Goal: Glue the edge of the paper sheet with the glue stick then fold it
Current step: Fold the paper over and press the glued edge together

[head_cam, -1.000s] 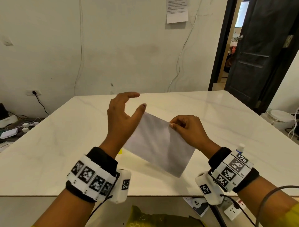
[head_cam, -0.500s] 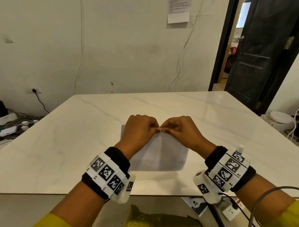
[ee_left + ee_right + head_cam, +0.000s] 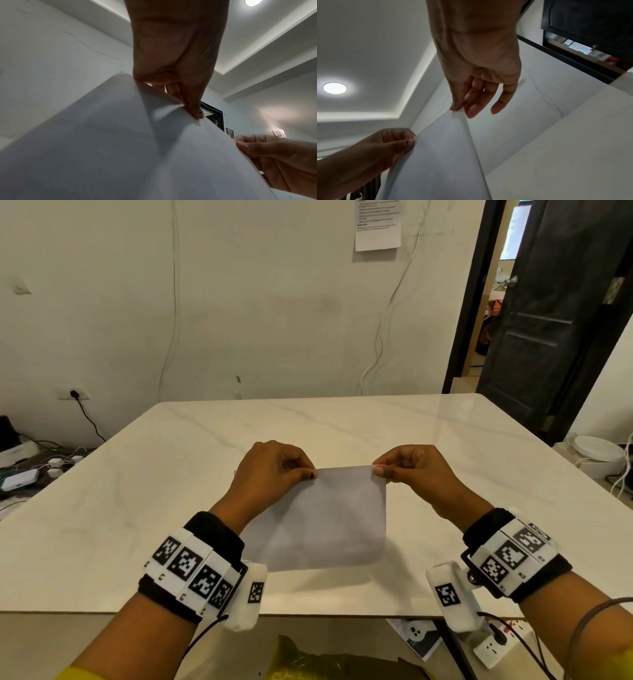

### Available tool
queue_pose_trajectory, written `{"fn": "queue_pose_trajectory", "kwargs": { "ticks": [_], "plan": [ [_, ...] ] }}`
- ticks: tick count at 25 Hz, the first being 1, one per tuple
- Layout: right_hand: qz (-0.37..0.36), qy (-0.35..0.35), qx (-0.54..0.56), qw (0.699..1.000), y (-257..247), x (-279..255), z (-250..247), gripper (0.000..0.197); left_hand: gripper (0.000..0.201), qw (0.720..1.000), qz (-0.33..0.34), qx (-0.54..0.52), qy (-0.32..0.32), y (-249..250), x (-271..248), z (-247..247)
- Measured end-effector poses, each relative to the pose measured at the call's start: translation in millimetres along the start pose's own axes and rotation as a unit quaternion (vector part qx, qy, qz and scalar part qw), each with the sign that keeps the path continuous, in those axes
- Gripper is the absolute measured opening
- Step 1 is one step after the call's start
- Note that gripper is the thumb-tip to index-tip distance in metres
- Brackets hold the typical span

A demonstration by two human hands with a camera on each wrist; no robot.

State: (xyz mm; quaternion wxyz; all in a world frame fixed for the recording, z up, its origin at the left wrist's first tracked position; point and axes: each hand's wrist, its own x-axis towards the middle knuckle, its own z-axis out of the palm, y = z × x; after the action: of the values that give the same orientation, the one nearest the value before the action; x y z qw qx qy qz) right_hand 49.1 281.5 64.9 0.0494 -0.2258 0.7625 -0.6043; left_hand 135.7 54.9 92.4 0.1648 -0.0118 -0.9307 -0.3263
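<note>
Item: fold step. We pinch the paper at centre frame, left hand and right hand on its top corners. Next: align edges, press flat.

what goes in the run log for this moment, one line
stage: folding | left hand: pinches paper sheet top edge | right hand: pinches top right corner | sheet: lifted over table

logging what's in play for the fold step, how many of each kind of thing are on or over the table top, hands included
paper sheet: 1, folded over, pinched at its far edge
hands: 2, the left hand and the right hand
table: 1
glue stick: 0 in view
total: 4
</note>
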Motion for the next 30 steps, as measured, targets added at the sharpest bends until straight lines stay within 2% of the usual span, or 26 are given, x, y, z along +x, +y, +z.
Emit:
{"fn": "queue_pose_trajectory", "kwargs": {
  "ticks": [4,10,13,16,20,25,30],
  "plan": [
    [0.026,-0.009,0.018,0.999,0,0,-2,0.005,0.005,1.0,-0.008,-0.015,-0.025,-3,0,0],
    [0.002,0.004,0.011,1.0,-11,2,-1,0.004,0.037,0.998,-0.007,-0.024,-0.051,5,0,0],
    [-0.022,-0.009,0.014,1.0,-19,-2,7,0.006,0.033,0.998,0.024,0.016,-0.056,14,0,19],
    [-0.048,-0.01,0.022,0.999,-24,-6,14,0.011,0.027,0.998,0.045,0.025,-0.033,24,-1,36],
    [-0.045,-0.005,0.072,0.996,-27,-9,17,0.018,0.02,0.998,0.038,-0.038,0.013,31,1,41],
    [0.004,-0.009,0.101,0.995,-23,-10,17,0.007,0.016,0.992,0.018,-0.124,0.034,29,1,33],
    [0.003,0.011,0.086,0.996,-20,-8,22,0.003,0.026,0.985,-0.001,-0.166,0.039,30,-1,34]
  ]
}}
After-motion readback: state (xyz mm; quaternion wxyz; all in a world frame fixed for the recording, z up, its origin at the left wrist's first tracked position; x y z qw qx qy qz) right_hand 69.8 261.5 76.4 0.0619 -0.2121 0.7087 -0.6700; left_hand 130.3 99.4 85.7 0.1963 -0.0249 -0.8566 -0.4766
